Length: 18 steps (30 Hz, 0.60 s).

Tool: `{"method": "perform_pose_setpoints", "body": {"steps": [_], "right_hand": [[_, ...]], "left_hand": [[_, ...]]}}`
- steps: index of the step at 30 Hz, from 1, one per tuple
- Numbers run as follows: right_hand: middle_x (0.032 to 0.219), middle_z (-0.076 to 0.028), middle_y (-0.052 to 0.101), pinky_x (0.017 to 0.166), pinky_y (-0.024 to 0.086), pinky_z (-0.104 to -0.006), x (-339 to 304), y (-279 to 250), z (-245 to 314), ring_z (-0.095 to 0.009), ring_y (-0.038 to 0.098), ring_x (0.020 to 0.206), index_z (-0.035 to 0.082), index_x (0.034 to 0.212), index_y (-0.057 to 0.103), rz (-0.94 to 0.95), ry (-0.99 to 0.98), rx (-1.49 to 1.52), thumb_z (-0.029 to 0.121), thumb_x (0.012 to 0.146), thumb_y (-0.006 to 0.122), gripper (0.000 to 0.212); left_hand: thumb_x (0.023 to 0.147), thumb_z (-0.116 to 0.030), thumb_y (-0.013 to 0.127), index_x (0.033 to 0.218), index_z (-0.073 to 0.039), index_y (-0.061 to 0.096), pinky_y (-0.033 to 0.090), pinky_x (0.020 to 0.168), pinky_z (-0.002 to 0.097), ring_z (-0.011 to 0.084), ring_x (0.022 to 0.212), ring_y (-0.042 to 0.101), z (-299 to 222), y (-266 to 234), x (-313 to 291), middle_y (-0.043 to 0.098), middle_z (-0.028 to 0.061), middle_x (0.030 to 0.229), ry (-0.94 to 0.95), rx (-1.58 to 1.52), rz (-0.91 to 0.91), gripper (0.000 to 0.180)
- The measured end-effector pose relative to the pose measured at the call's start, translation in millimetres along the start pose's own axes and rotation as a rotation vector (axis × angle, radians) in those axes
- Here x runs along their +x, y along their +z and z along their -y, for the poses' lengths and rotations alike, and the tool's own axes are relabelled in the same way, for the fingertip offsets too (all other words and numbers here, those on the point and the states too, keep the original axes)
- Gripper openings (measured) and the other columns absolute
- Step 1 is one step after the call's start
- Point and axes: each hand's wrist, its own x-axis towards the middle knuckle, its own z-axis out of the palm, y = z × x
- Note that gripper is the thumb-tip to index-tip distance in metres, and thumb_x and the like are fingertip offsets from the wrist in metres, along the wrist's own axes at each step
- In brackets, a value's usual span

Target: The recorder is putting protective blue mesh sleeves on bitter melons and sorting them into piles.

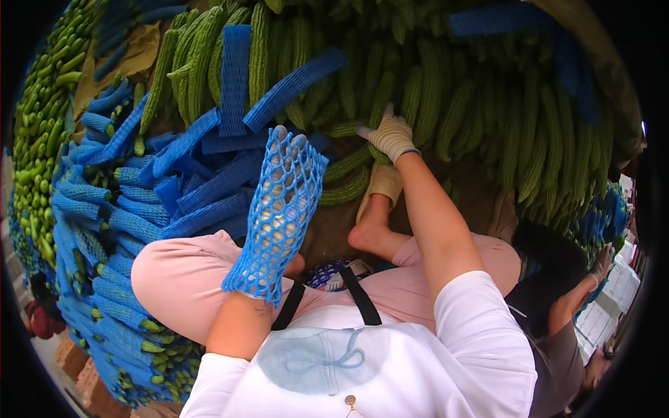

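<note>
**Left hand inside a net sleeve, right hand on the gourds**

White shirt [390,362] with black apron straps [359,296] is closest to the camera, and pink trousers [188,272] cover the bent knees of the person, who sits on the floor with a bare foot [369,233] in front. The left hand [286,181] is raised and is pushed into a blue foam net sleeve [275,216], which covers it from the fingertips down to the forearm. The fingers seem spread a little and they stretch the net open; they pinch nothing that one can see. The right hand [391,136] wears a light work glove and reaches forward to the pile of green bitter gourds [488,111]. Its fingers press down on one gourd [348,129] at the near edge of the pile, but whether they close around it, one cannot tell. On the left lie many gourds already in blue sleeves [104,223], and flat empty sleeves [233,76] lie across the pile behind. At the right edge, another person [564,306] works near more sleeved gourds.
</note>
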Motion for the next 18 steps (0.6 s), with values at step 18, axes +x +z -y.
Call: {"method": "perform_pose_setpoints", "body": {"steps": [18], "right_hand": [[0.106,-0.012,0.057,0.093,0.039,-0.0408,-3,51,-28,-0.028,0.053,0.103,0.004,0.11,0.055,-0.554,-0.704,-0.313,0.014,0.073,0.06,0.038]], "left_hand": [[0.095,-0.009,0.037,0.137,0.0,0.028,0.028,0.108,0.0311,0.0226,0.129,0.035,-5,1,-45,0.031,0.0138,0.142,-0.137,-0.021,0.153,0.044]]}}
